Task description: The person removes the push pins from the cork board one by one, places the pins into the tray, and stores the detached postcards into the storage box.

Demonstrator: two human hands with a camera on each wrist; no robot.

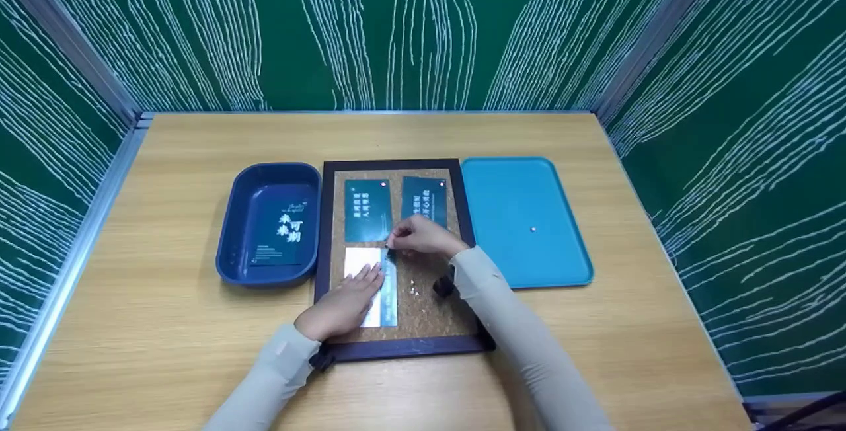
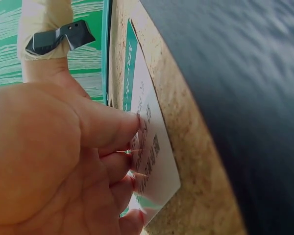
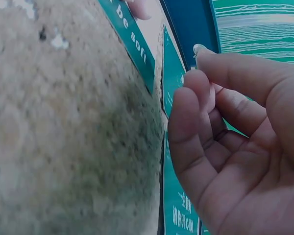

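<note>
A white card with a blue-green strip (image 1: 388, 299) lies on the lower left of the cork board (image 1: 429, 325). My left hand (image 1: 350, 300) presses it down with outstretched fingers; in the left wrist view the fingertips rest along the printed card (image 2: 154, 161). My right hand (image 1: 423, 236) is at that card's upper right corner, thumb and fingertips brought together. In the right wrist view the right hand (image 3: 235, 132) pinches a tiny pushpin, mostly hidden by the fingertips. Two dark green cards, one upper left (image 1: 367, 213) and one upper right (image 1: 426, 193), lie above, with small pins at corners.
Several clear pushpins (image 1: 413, 287) lie loose on the cork right of the white card. A dark blue bin (image 1: 228, 239) holding a green card (image 1: 281, 233) stands at the left. To the right, a light blue tray (image 1: 515, 199) holds one small pin (image 1: 533, 229).
</note>
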